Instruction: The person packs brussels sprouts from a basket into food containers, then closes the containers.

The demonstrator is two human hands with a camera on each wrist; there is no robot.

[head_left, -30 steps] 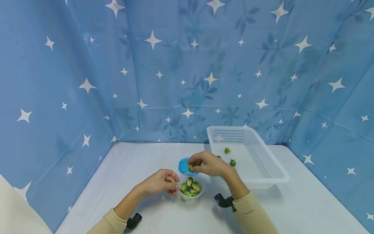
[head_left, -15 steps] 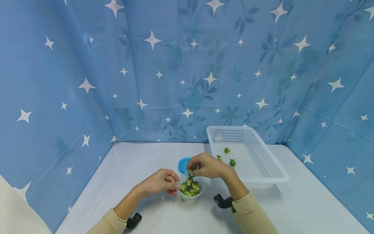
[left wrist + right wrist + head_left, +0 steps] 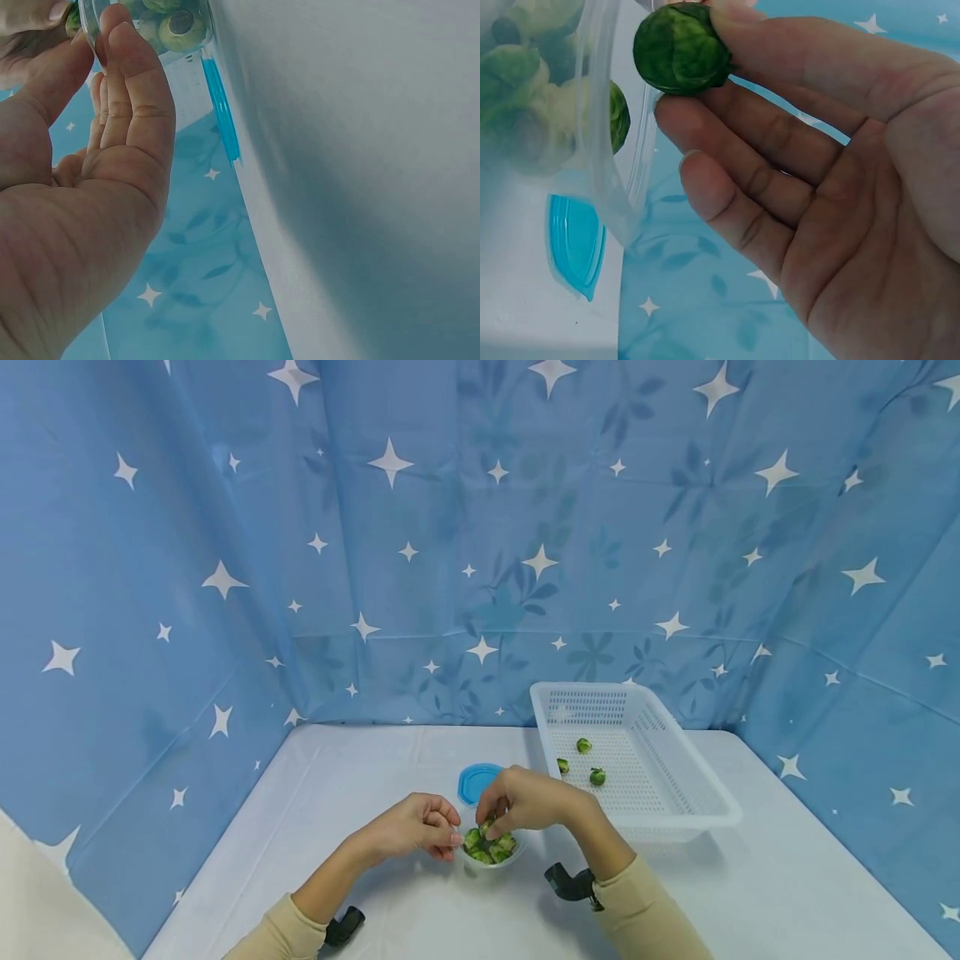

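My right hand (image 3: 528, 797) pinches a green Brussels sprout (image 3: 679, 49) between thumb and fingertips, just above the mouth of a clear plastic container (image 3: 483, 868). Several other sprouts (image 3: 480, 855) fill that container, and one shows just over the rim in the right wrist view. On the left side, my left hand (image 3: 416, 827) holds the container's rim between thumb and fingers. Seen from the left wrist, the thumb (image 3: 64, 82) meets the edge while the fingers lie along the wall. In the head view the held sprout is partly covered by the right fingers.
A blue lid (image 3: 477, 781) lies flat just behind the container. To the right stands a large white perforated basket (image 3: 678, 760) with a few sprouts (image 3: 597, 777) in it. A white cloth covers the table (image 3: 360, 760), and a blue star-patterned curtain (image 3: 420, 593) hangs behind.
My right hand has moved down and towards me with its sprout, from over the blue lid to the container's mouth. The left hand has stayed at the rim.
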